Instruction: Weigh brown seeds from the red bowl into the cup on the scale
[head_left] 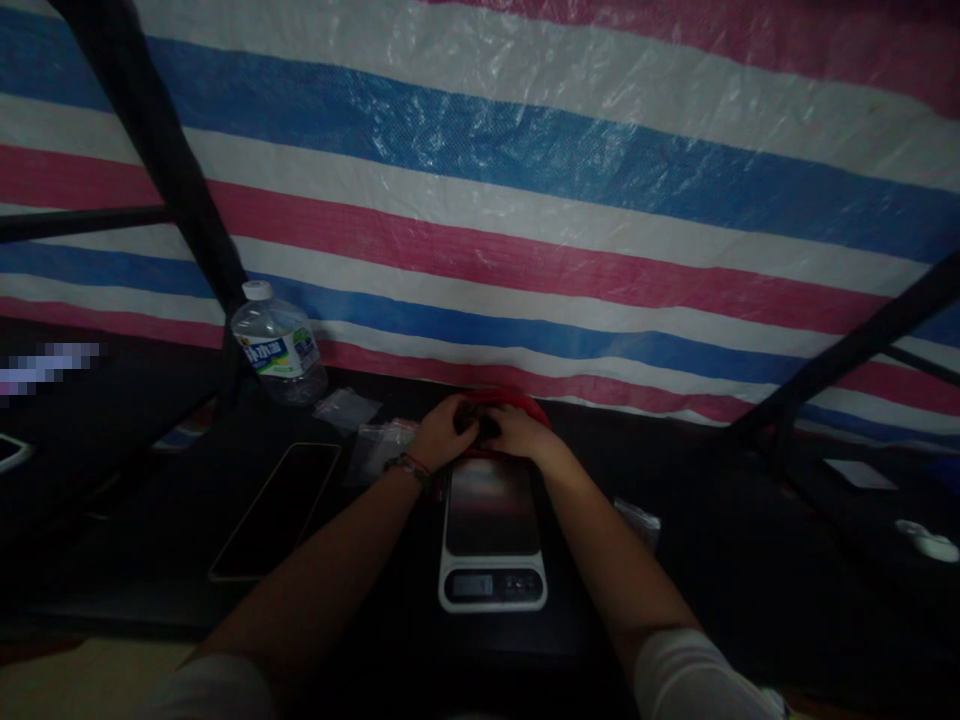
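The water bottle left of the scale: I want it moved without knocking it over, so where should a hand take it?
Grip the water bottle around its labelled middle, coming from the front right; it leans against a black pole behind, and a phone lies in front.

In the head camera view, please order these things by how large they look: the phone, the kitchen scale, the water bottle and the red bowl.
1. Phone and kitchen scale: they look about alike, so I will not rank them.
2. Water bottle.
3. Red bowl: smallest as seen, but both hands cover most of it and it lies farther off, so this is unsure.
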